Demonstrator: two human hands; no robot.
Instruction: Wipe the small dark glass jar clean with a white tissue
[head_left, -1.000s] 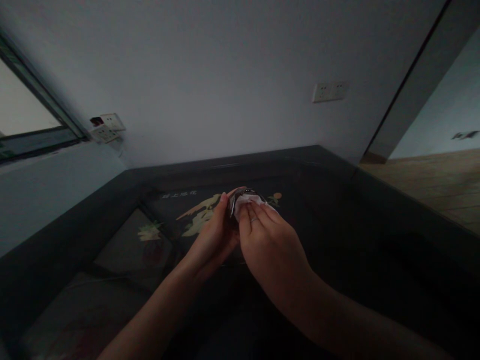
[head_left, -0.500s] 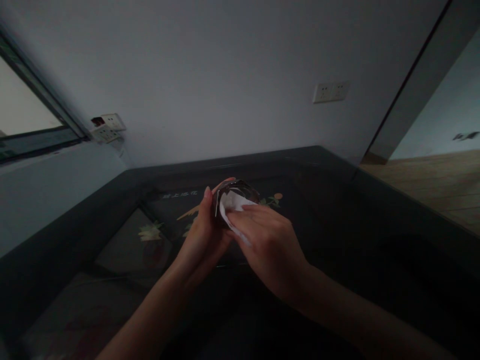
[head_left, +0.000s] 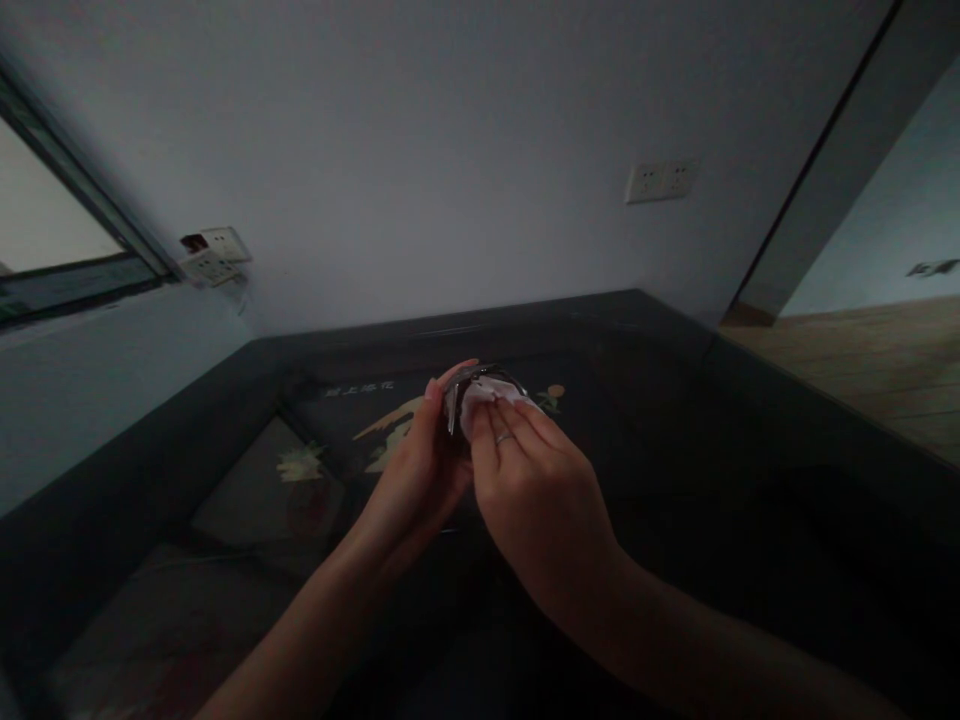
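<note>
My left hand (head_left: 427, 455) is closed around a clear glass vessel (head_left: 452, 402), a bowl or cup, holding it above the dark table with its opening tilted toward me. A ring is on a finger of my right hand (head_left: 536, 480), which presses a white tissue or cloth (head_left: 486, 392) into the glass. Its fingers lie over the white piece and reach inside the rim. Both hands hide the lower part of the glass.
The dark glossy table (head_left: 660, 400) carries a printed flower pattern (head_left: 300, 463) and reflects the window. Wall sockets (head_left: 660, 182) are behind it, and more sockets (head_left: 214, 255) sit by the window at left. A wooden floor (head_left: 862, 345) shows at right.
My right hand has turned, its fingers now pointing up and deeper into the glass, with the white piece bunched under them. The glass and left hand have shifted slightly right.
</note>
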